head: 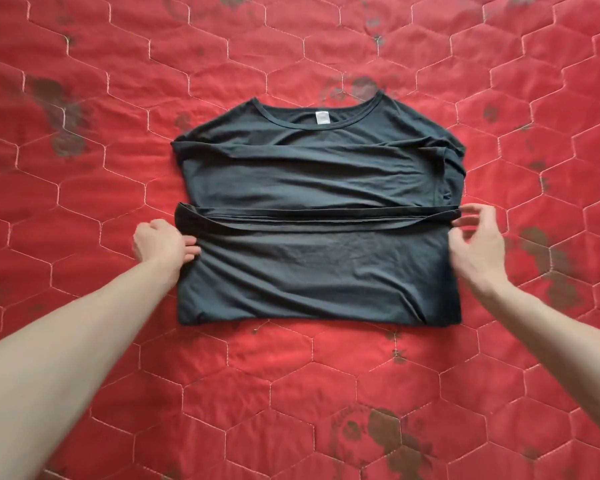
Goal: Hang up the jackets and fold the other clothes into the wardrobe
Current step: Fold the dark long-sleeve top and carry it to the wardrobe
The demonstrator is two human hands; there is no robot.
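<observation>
Between the hands, the dark T-shirt [317, 216] lies on the red quilt [84, 168], sleeves tucked and hem half folded, left hand [160, 242] gripping its edge, right hand [475, 240] loosely open beside it; wardrobe unseen.

Looks like a home, prob. a bedroom. The whole view is filled w/ a red quilted bedcover [291, 393], stitched in hexagon pattern, w/ faded dark flower prints. A dark t-shirt [319, 188] lies on it, half folded.
</observation>
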